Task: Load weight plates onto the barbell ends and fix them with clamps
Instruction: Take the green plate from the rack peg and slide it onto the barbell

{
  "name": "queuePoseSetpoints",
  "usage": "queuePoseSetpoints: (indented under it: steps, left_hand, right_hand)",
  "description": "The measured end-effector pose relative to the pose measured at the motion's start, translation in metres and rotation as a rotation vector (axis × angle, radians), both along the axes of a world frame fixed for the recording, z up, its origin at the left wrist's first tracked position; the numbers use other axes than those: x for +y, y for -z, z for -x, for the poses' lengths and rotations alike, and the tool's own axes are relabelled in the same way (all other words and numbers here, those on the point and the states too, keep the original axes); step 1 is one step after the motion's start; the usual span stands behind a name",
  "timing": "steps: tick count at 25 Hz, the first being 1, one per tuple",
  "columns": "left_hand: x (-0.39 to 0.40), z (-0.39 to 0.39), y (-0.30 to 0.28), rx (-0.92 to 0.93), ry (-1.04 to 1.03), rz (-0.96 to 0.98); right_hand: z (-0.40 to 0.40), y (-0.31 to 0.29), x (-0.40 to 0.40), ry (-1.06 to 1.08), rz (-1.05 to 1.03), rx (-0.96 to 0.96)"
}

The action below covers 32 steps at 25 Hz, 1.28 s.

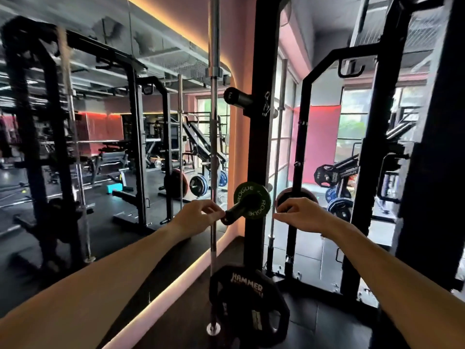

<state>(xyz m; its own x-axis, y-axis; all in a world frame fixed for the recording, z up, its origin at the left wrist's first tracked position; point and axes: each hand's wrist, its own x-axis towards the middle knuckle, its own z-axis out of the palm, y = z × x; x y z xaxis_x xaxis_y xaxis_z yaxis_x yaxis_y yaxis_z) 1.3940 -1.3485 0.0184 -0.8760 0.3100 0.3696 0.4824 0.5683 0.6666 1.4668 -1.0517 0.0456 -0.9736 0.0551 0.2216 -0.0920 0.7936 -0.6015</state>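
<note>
We see both bare arms reaching forward to a black steel rack upright [260, 147] with storage pegs. On the middle peg [236, 210] — a short black cylinder pointing toward us — sits a small round green-lettered black weight plate [252, 200], pushed back near the post. The left hand [198, 214] has its fingers curled at the peg's near end, fingertips touching it; whether it truly grips we cannot tell. The right hand [299, 212] hangs just right of the plate, fingers curled in a pinch, apart from the plate's rim and holding nothing we can make out. Between the hands there is little open room. A vertical chrome barbell [214, 122] stands just left of the peg, smooth and shiny. Below, a large matte black plate with white lettering [247, 298] fills the lower peg — open dark floor lies to its right. A wall mirror [100, 122] edged with a warm light strip spans the left.
</note>
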Motion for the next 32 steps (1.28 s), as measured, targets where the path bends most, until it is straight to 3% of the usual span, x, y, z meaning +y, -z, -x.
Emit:
queuePoseSetpoints:
  steps: [9,19,25,32]
  left_hand:
    - [0.04,0.166,0.015,-0.019,-0.02,-0.052]
    - [0.096,0.317,0.049,-0.135,0.175,-0.085]
    - [0.121,0.343,0.07,-0.196,0.339,-0.097]
    - [0.088,0.298,0.069,-0.258,0.405,-0.183]
  right_hand:
    - [0.158,0.023,0.047,0.076,0.076,-0.023]
    - [0.242,0.045,0.033,0.213,0.145,-0.009]
    - [0.261,0.059,0.012,0.326,0.183,0.044]
    - [0.227,0.063,-0.022,0.331,0.179,0.084]
